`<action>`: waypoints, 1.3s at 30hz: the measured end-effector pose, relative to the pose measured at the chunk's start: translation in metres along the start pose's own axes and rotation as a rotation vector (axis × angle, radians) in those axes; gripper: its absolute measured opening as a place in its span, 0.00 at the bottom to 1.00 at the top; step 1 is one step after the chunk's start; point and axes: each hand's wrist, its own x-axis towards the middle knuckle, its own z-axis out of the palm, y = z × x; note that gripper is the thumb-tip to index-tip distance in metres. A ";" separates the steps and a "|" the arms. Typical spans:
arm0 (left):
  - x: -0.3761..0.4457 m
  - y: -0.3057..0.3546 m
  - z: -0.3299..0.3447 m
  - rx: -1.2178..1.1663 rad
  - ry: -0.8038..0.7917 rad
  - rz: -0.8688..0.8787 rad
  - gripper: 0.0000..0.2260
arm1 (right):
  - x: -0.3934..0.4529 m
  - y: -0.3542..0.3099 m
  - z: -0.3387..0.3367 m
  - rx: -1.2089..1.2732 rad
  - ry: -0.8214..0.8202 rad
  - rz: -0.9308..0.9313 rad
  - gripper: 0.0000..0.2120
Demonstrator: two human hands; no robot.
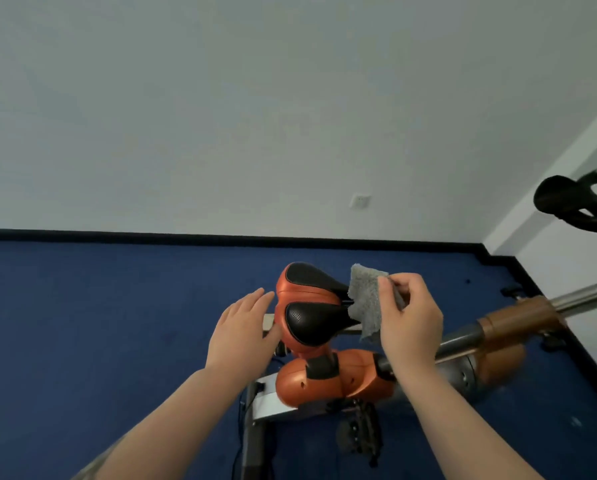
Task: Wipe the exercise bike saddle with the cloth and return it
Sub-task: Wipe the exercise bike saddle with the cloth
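My right hand (409,320) pinches the grey cloth (366,299), which hangs against the nose end of the orange-and-black saddle (307,306). My left hand (245,330), its grip released, rests flat at the saddle's rear edge.

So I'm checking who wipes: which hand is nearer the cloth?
Right. The right hand pinches the cloth at the saddle's nose end; the left hand is open at the saddle's opposite side.
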 end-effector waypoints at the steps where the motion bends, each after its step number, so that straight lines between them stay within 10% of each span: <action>1: 0.002 -0.001 -0.001 -0.009 -0.013 0.023 0.24 | -0.004 -0.003 0.005 -0.027 -0.001 -0.002 0.05; 7: 0.015 -0.013 0.010 -0.058 -0.048 0.053 0.24 | -0.047 -0.003 0.064 -0.147 -0.363 -0.202 0.05; 24: 0.025 0.007 0.046 -0.366 0.058 0.016 0.16 | -0.066 0.029 0.074 -0.321 -0.740 -0.378 0.24; 39: 0.049 0.029 0.078 -0.088 0.152 0.060 0.22 | -0.021 0.074 0.055 -0.456 -0.529 -0.076 0.28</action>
